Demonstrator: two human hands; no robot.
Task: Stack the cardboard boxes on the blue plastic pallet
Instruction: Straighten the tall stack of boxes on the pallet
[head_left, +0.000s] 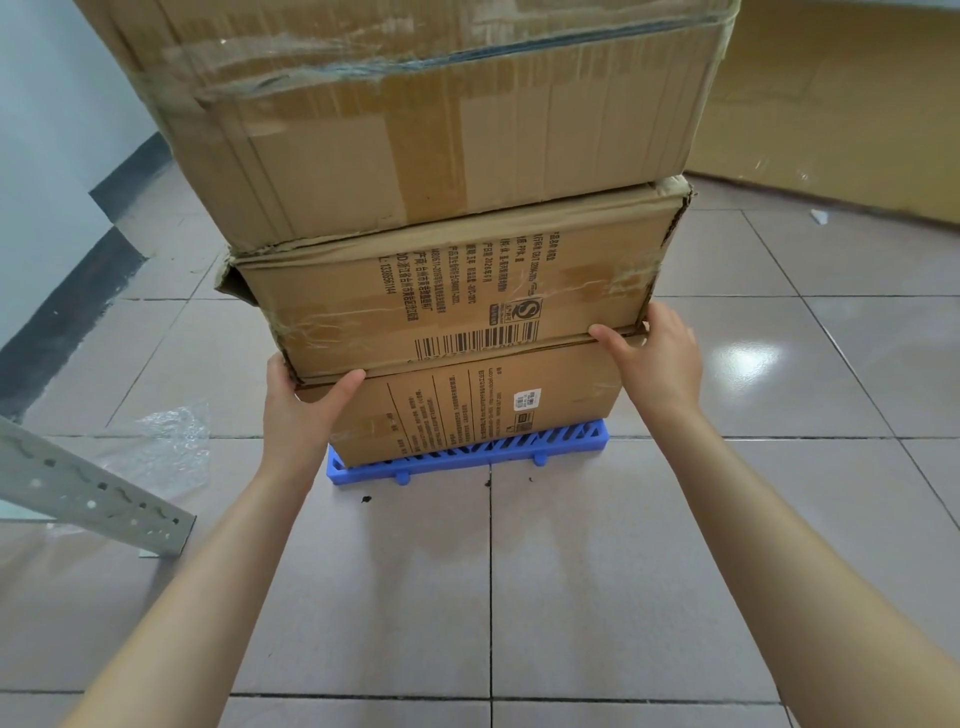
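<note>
Three cardboard boxes stand stacked on the blue plastic pallet (467, 457) on the tiled floor. The bottom box (483, 410) carries printed text and a small white label. The middle box (447, 296) shows a barcode and a torn left corner. The large top box (415, 104), wrapped in clear tape, overhangs the other two. My left hand (298, 410) grips the middle box's lower left corner, thumb on its front face. My right hand (652, 353) grips its lower right corner the same way.
A grey perforated metal rack post (88, 488) lies slanted at the left, with crumpled clear plastic wrap (166, 441) behind it. Flat cardboard (841, 104) leans against the back right wall. A white scrap (820, 215) lies on the tiles there.
</note>
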